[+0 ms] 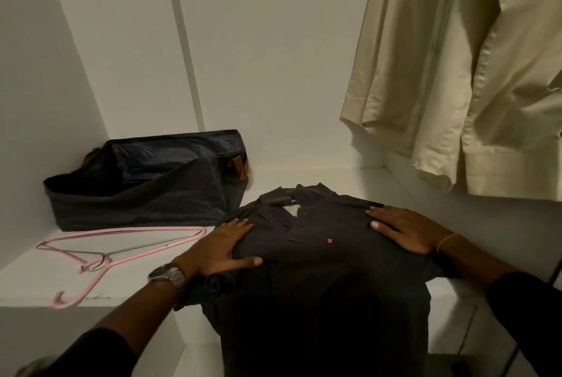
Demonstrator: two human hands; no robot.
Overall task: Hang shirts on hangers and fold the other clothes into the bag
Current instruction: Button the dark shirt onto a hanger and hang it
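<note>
A dark polo shirt (307, 243) lies face up on a white shelf (27, 282) inside a wardrobe, collar pointing toward the back wall, its lower half hanging over the shelf's front edge toward the viewer. A small red logo sits on its chest. The person's left hand (222, 247) lies flat on the shirt's left shoulder, fingers straight and spread, thumb pointing across the fabric; it presses down and grips nothing. The right hand (404, 230) lies flat in the same way on the shirt's right shoulder, fingers straight, holding nothing. A metal watch (170, 275) is on the left wrist and a thin bracelet (445, 241) on the right.

Just left of the shirt, a pink hanger (121, 250) lies flat on the shelf, hook toward the front edge. Behind the hanger, touching the shirt's left side, stands an open dark fabric bag (146, 194) with dark folded cloth inside. Above and right of the shirt hangs a cream shirt (456, 72).
</note>
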